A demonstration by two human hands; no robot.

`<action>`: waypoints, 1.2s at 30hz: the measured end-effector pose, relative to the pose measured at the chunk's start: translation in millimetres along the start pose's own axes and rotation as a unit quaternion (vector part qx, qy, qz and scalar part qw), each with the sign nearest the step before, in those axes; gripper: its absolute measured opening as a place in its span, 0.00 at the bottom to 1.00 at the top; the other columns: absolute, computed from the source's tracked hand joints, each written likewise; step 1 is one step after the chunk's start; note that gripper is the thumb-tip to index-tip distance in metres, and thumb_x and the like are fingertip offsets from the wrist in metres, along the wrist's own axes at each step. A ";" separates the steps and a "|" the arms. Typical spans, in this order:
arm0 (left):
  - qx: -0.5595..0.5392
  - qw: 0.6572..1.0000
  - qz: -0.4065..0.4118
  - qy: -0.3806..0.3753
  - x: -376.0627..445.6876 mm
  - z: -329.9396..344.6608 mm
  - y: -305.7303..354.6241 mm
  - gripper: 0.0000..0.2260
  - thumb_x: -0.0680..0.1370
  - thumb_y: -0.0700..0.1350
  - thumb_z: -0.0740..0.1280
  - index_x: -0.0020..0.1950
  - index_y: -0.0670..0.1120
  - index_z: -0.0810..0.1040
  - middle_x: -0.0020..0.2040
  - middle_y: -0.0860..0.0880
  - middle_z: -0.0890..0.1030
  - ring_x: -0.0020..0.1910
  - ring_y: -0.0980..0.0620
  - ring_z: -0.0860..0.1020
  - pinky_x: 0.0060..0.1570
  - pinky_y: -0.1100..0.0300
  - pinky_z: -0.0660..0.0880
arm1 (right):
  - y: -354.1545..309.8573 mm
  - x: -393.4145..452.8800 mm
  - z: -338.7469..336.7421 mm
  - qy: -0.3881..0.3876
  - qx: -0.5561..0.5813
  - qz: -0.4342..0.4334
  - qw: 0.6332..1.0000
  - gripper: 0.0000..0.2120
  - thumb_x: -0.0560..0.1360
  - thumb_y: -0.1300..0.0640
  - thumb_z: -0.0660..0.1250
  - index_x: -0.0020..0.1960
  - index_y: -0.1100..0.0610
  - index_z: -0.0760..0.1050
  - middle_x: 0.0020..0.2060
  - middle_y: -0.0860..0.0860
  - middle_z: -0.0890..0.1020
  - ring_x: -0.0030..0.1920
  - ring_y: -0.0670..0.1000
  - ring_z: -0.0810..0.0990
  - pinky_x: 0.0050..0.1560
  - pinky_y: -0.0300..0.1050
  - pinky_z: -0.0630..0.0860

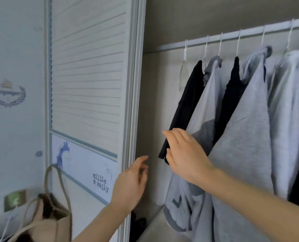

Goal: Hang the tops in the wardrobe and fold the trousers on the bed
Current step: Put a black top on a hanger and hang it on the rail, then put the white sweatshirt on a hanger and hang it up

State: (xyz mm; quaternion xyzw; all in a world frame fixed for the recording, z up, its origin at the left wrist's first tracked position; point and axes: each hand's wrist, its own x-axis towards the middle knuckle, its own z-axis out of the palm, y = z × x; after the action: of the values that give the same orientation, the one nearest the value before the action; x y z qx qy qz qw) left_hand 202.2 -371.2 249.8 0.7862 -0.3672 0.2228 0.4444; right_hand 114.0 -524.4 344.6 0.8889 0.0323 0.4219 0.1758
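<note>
Two hands [185, 152] reach hanging tops [246, 119]; the rightmost top is cut off.

Wardrobe rail [232, 34]: showing white, with white wire hangers [185, 49]. Tops hanging from left: black top [189, 102]; pale grey top [208, 102] carrying a darker grey collar and panel; second black top [232, 95]; heathered mid-grey top [246, 128]; whitish grey top [288, 110]. Louvred door [87, 75]: reading off-white with grey-blue trim, its lower panel bearing a blue animal figure and dark lettering. Bag [49, 220]: appearing beige, brown inside.
</note>
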 end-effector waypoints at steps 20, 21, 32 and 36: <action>0.245 0.798 -0.509 0.211 -533.1 -130.3 177.8 0.03 0.81 0.53 0.60 0.53 0.60 0.73 0.34 0.58 0.80 0.36 0.55 0.79 0.42 0.51 0.78 | -300.3 -292.8 -136.2 -0.050 0.529 -0.302 0.791 0.16 0.75 0.56 0.58 0.58 0.62 0.76 0.43 0.52 0.80 0.47 0.55 0.79 0.45 0.49 0.77; 0.242 0.770 -0.540 0.237 -566.7 -135.7 192.4 0.03 0.80 0.53 0.60 0.52 0.60 0.72 0.34 0.56 0.80 0.36 0.53 0.80 0.43 0.51 0.78 | -322.7 -311.4 -153.1 -0.063 0.554 -0.322 0.765 0.15 0.74 0.57 0.59 0.57 0.62 0.76 0.42 0.52 0.80 0.46 0.56 0.79 0.44 0.49 0.77; 0.188 0.493 -0.698 0.484 -876.2 -130.2 384.1 0.06 0.81 0.50 0.61 0.45 0.55 0.75 0.34 0.55 0.81 0.30 0.53 0.80 0.39 0.51 0.79 | -488.6 -548.7 -345.0 -0.217 0.618 -0.526 0.543 0.14 0.75 0.55 0.59 0.58 0.59 0.74 0.41 0.53 0.81 0.49 0.57 0.77 0.45 0.51 0.75; 0.168 0.395 -0.747 0.507 -972.7 -114.4 450.0 0.07 0.80 0.47 0.62 0.43 0.53 0.76 0.33 0.52 0.82 0.28 0.57 0.79 0.33 0.58 0.76 | -526.2 -630.5 -405.4 -0.264 0.581 -0.586 0.499 0.16 0.75 0.53 0.57 0.58 0.58 0.73 0.43 0.54 0.81 0.49 0.58 0.77 0.46 0.52 0.75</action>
State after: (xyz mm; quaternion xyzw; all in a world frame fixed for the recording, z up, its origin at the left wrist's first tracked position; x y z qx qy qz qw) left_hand -763.3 -54.5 -109.6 0.5466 0.7052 0.2161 0.3965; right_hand -551.6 -45.9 -63.8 0.6384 0.7358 -0.1458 -0.1725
